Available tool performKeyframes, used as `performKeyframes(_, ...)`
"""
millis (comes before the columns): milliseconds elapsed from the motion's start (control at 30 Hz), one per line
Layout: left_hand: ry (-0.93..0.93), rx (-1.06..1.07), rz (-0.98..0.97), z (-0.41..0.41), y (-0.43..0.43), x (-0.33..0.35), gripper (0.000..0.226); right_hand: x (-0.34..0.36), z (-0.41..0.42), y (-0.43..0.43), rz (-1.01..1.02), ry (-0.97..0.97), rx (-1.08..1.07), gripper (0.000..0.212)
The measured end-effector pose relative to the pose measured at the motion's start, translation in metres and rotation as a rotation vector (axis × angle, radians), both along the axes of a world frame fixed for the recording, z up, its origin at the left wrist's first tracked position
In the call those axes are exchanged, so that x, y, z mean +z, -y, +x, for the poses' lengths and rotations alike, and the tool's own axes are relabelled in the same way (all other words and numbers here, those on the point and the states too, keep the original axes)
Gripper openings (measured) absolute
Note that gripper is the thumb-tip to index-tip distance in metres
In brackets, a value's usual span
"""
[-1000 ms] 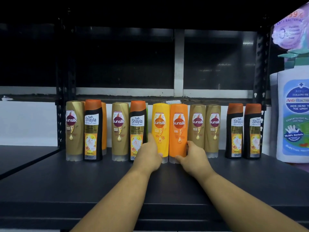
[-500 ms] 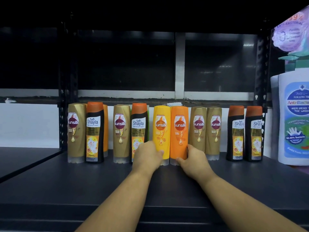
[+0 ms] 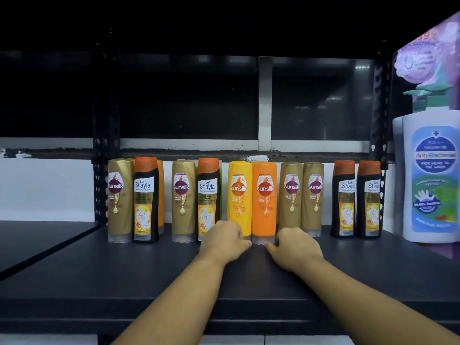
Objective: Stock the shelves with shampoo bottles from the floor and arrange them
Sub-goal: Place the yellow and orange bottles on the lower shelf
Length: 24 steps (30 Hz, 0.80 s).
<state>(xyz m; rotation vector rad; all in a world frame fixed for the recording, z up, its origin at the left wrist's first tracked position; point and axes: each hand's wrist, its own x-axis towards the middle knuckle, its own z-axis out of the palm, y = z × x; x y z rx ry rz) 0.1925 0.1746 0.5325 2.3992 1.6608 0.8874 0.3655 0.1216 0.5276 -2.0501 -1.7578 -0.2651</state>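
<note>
Hands: left hand (image 3: 224, 241) at yellow bottle (image 3: 239, 192) base, right hand (image 3: 296, 247) at orange bottle (image 3: 264, 195) base, mid back edge of shelf (image 3: 124, 270). Gripping or only touching, cannot tell. Row of bottles (image 3: 291, 195) upright; uneven gaps likely left to close.

Dim. Frontal light picks out the row of gold, orange, yellow and black plastic shampoo bottles (image 3: 264, 195) just beyond the fingers (image 3: 235, 231), labels crisp. Above the fingers all drops to black, save faint glare on the dark glossy back panel (image 3: 358, 68). Far right of the fingers, the large white pump bottle (image 3: 430, 180) is blurred and bowed.
</note>
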Motion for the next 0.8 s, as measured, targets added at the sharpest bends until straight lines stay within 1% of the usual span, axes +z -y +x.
performKeyframes(67, -0.029, -0.016, 0.005, -0.002, 0.006, 0.002, 0.032, 0.001, 0.007, 0.016, -0.096, 0.026, 0.091, 0.036)
performKeyframes(133, -0.091, -0.002, 0.036, -0.003, 0.014, 0.004, 0.033, 0.004, 0.013, 0.04, -0.175, 0.001, 0.206, 0.036)
performKeyframes(200, -0.167, -0.008, 0.027, -0.003, 0.025, 0.005, 0.032, 0.005, 0.02, 0.068, -0.201, -0.025, 0.305, 0.037)
performKeyframes(267, -0.212, -0.053, -0.037, -0.002, 0.038, 0.006, 0.026, 0.002, 0.027, 0.095, -0.184, -0.014, 0.354, 0.042)
performKeyframes(300, -0.223, -0.087, -0.076, -0.002, 0.047, 0.006, 0.025, 0.0, 0.03, 0.107, -0.167, -0.003, 0.369, 0.045)
performKeyframes(367, -0.246, -0.171, -0.143, -0.004, 0.069, 0.004, 0.034, -0.008, 0.032, 0.13, -0.138, 0.019, 0.392, 0.05)
performKeyframes(433, -0.266, -0.261, -0.163, -0.008, 0.099, 0.0, 0.044, -0.02, 0.032, 0.151, -0.137, 0.075, 0.39, 0.056)
performKeyframes(533, -0.277, -0.288, -0.088, -0.013, 0.146, -0.011, 0.053, -0.041, 0.027, 0.18, -0.116, 0.212, 0.336, 0.068)
performKeyframes(600, -0.304, -0.294, -0.026, -0.015, 0.172, -0.022, 0.057, -0.053, 0.022, 0.197, -0.069, 0.199, 0.321, 0.07)
performKeyframes(667, -0.282, -0.356, 0.019, -0.018, 0.191, -0.035, 0.056, -0.065, 0.016, 0.215, -0.035, 0.139, 0.332, 0.07)
performKeyframes(733, -0.185, -0.417, 0.024, -0.021, 0.206, -0.051, 0.054, -0.076, 0.011, 0.236, -0.029, 0.081, 0.345, 0.071)
performKeyframes(800, -0.075, -0.449, -0.031, -0.024, 0.221, -0.072, 0.054, -0.09, 0.008, 0.258, -0.065, 0.04, 0.346, 0.07)
